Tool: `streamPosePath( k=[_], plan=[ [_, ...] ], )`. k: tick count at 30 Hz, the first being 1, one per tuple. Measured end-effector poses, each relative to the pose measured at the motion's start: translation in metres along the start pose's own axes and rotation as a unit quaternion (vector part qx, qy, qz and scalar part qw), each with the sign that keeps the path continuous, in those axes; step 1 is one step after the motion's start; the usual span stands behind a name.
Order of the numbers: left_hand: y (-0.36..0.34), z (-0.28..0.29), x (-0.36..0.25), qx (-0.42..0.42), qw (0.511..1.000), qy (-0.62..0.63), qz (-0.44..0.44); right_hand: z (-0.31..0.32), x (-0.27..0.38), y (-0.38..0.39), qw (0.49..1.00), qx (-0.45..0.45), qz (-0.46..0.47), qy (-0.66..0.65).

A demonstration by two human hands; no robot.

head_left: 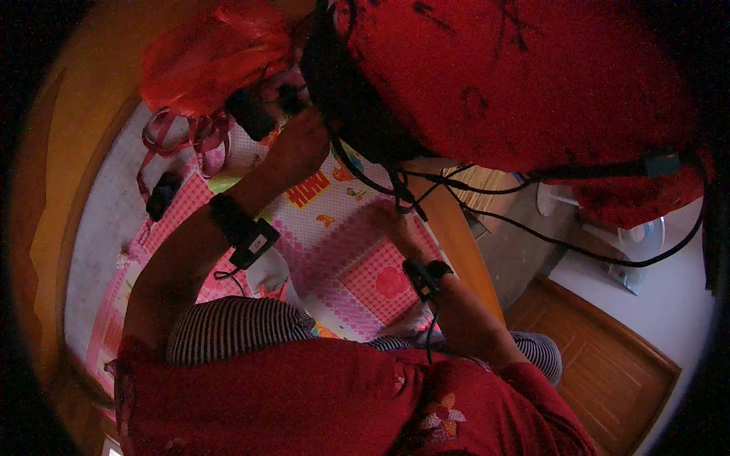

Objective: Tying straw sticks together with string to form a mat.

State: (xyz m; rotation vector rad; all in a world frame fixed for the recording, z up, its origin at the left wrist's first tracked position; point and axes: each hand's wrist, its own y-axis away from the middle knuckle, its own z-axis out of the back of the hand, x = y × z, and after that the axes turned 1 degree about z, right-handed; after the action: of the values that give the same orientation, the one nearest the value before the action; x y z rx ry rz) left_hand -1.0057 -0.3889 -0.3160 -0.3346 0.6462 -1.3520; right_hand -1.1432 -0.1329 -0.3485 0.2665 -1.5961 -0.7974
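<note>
My left hand (303,143) is raised near the far edge of the patterned cloth, its fingers curled. Their tips disappear beside the dark border of a large red cloth-like thing (502,83), so what they hold is hidden. A black boxy object (252,115) lies just left of that hand. My right hand (386,219) is low over the pink and white patterned cloth (323,243), below hanging black cables (449,182). Dim light hides its fingers. Each wrist wears a black strap with a small device, the left device (255,243) larger in view.
A crumpled red plastic bag (217,57) is at the far left, with dark red straps (209,144) beneath it. Another small black object (162,196) lies nearer. On the right are a wooden edge (464,243), a brown wooden panel (593,357) and a shiny disc (641,235).
</note>
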Motion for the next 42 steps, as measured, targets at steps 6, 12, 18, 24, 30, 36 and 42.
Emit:
streamPosePath(
  k=[6,12,18,24,30,36,42],
  plan=[
    [0.008,0.002,-0.009,0.027,0.959,0.164,0.228,0.008,-0.011,0.000,0.997,-0.007,0.008,0.074],
    [0.030,-0.009,0.021,0.122,0.954,0.104,0.254,0.011,-0.016,-0.005,0.998,-0.011,-0.006,-0.063],
    [0.027,-0.032,0.062,0.102,0.979,-0.175,0.040,0.011,-0.027,-0.008,0.999,-0.011,0.028,0.009],
    [0.036,-0.041,0.075,0.133,0.976,-0.140,0.104,0.012,-0.049,-0.020,0.998,-0.003,-0.025,-0.058],
    [0.050,-0.047,0.057,0.079,0.978,0.074,0.178,0.025,-0.089,-0.041,0.973,-0.057,-0.036,-0.220],
    [0.048,-0.063,0.067,-0.028,0.826,0.387,0.408,0.045,-0.126,-0.054,0.988,-0.058,0.095,-0.112],
    [0.012,-0.043,0.042,0.011,0.885,0.316,0.341,0.054,-0.122,-0.039,0.990,-0.095,0.103,-0.033]
  ],
)
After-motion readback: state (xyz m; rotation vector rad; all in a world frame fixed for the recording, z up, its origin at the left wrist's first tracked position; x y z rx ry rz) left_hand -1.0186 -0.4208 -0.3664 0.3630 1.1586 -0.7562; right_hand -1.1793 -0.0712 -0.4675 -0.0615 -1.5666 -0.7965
